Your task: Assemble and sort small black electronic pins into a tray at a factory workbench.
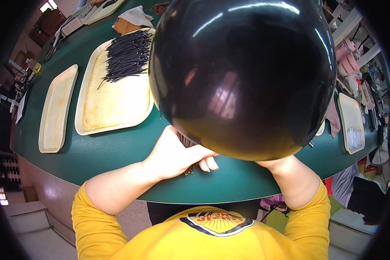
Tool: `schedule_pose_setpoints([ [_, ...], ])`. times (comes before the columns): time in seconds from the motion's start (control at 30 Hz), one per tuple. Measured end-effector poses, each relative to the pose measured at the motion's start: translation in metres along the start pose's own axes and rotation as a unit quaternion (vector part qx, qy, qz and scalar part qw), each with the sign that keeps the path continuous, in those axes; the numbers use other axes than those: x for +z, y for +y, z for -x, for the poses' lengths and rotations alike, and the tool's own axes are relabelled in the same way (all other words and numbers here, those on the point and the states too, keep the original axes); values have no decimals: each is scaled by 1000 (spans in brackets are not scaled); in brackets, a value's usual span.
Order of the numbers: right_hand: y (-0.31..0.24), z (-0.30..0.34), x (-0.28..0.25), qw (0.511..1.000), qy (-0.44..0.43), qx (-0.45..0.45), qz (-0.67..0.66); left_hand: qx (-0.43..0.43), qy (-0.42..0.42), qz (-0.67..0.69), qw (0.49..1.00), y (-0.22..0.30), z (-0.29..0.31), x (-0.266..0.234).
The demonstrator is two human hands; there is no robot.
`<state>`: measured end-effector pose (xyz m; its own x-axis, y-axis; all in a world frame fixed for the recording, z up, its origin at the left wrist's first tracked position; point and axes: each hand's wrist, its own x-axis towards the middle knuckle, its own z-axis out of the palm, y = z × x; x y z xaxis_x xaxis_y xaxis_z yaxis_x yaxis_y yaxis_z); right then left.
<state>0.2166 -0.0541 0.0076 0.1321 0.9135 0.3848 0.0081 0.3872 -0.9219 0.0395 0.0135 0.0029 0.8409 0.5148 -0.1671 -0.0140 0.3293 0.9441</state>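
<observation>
Bunch of thin dark strands is gripped in the left hand over the green tabletop; right hand is mostly blocked by a glossy black dome, grip can't be told.

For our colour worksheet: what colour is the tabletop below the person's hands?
The tabletop is dark green, as the head view shows.

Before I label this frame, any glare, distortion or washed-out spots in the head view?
Head view: streaks of glare and window-like reflections on the black dome, which hides most of the right hand; table edge bows, likely fisheye; corners fall to black; left hand very bright, nearly washed out, against the dark strands it holds.
</observation>
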Motion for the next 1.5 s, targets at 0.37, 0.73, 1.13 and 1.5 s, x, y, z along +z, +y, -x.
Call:
schedule_pose_setpoints([
  [0.37, -5, -3, -9, 943, -42, 176, -280, -35, -35, 229, 972, 5, -3, 1],
  [0.73, 23, -7, -16, 924, -243, 80, -284, -66, -35, 227, 971, 10, 9, 0],
  [1.13, 8, 4, 11, 919, -144, 191, -314, -33, -33, 172, 984, 16, 30, -10],
  [1.5, 9, 3, 26, 979, 10, 98, -177, 278, 17, -210, 937, -3, 32, -7],
])
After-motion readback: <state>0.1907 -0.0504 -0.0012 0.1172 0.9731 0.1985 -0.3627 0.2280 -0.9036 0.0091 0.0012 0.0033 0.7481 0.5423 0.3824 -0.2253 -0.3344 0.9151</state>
